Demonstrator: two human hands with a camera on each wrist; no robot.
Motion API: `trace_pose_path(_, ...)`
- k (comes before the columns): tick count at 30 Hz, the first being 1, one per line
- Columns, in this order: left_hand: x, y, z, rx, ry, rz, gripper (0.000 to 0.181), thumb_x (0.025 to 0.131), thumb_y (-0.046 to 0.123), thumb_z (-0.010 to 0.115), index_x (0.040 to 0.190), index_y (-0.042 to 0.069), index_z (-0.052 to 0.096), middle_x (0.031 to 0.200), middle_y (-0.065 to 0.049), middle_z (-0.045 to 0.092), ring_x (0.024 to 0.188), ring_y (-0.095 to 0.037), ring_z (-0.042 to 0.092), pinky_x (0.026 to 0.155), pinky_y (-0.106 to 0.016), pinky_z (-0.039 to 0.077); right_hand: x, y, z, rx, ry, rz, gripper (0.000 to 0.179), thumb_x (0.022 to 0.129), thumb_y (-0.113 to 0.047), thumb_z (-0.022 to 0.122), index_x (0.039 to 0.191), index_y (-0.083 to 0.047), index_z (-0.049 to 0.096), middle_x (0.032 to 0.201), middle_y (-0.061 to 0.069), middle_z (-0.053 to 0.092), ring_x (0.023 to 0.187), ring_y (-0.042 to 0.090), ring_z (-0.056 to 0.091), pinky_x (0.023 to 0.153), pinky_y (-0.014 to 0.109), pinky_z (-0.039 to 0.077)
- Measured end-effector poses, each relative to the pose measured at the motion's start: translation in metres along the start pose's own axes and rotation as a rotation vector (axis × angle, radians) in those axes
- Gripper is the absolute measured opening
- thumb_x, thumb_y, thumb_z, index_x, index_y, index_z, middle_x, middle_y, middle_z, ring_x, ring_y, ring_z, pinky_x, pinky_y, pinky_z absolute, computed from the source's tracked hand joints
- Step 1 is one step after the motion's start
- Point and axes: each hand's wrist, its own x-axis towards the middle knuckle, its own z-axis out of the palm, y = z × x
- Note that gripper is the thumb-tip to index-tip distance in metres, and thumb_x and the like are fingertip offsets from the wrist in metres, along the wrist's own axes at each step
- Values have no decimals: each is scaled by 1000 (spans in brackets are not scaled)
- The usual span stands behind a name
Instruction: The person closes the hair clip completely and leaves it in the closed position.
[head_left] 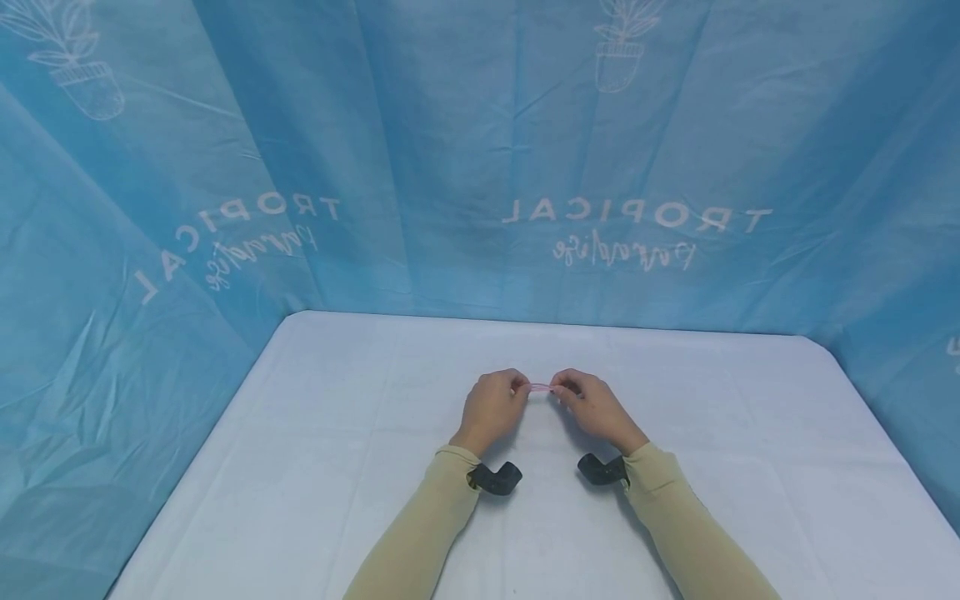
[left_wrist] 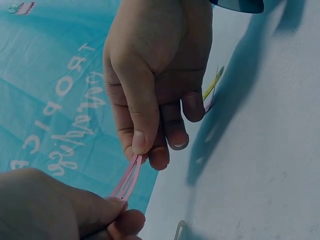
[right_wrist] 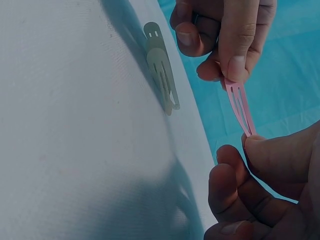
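Between both hands is a pink snap hair clip (head_left: 540, 387), stretched above the table. My left hand (head_left: 492, 410) pinches one end of it with thumb and fingertips. At its other end, the thumb and index finger of my right hand (head_left: 594, 405) pinch it. The right wrist view shows the slots along the pink snap hair clip (right_wrist: 240, 107). A grey-green snap hair clip (right_wrist: 161, 67) lies on the table near the left hand. Partly behind the right hand in the left wrist view is a thin yellow piece (left_wrist: 214, 82); its kind is unclear.
A white cloth covers the table (head_left: 337, 467). Blue curtain (head_left: 450, 150) with white lettering hangs behind and at both sides. Each wrist wears a black camera, one at the left (head_left: 497, 478) and one at the right (head_left: 602, 469).
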Motion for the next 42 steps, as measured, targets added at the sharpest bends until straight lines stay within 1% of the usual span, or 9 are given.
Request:
trace_pose_path(3,0,0,0,10,-14,12,18,101,23,62,105,10,73,95,-1,72,77,-12,60,72,-30,50,0,-1,-1,1,-4,6,15,103,-16,56,106,-5,66,91,4,64,87,22,57,83,44,46)
trace_pose_path(7,0,1,1,17,-18,24,18,101,23,62,105,10,73,94,-1,72,77,-11,60,72,-31,50,0,-2,-1,15,-12,6,15,104,-15,55,105,-4,65,83,4,61,77,19,54,74,38,44)
trace_pose_path(10,0,1,0,19,-18,30,17,101,23,62,105,9,73,93,-1,71,77,-12,60,73,-32,50,0,-2,-1,23,-15,-1,15,104,-15,55,104,-3,64,81,4,60,74,17,52,71,35,42)
trace_pose_path(21,-1,2,0,21,-34,20,18,101,23,62,106,9,72,95,-1,71,78,-12,59,75,-32,51,0,0,-1,1,-24,-10,16,104,-16,54,105,-3,63,82,3,59,75,17,51,73,37,43)
trace_pose_path(29,-1,1,-1,-11,-36,31,18,101,22,62,105,8,72,96,-2,72,79,-13,59,75,-33,51,-1,0,-1,-7,-27,-9,17,105,-17,53,104,-3,63,82,3,58,76,18,51,74,37,43)
trace_pose_path(32,0,0,0,-6,-36,34,17,101,22,61,105,9,72,95,-1,72,79,-12,59,75,-33,51,-1,-1,-1,-7,-29,-6,17,105,-17,53,104,-3,63,82,3,58,76,18,51,74,37,43)
trace_pose_path(42,1,-1,1,-18,-56,18,15,101,20,61,104,10,72,94,1,71,78,-11,58,76,-32,50,-2,-2,0,-5,-34,-11,17,105,-16,53,103,-3,63,80,3,58,74,17,50,73,37,43)
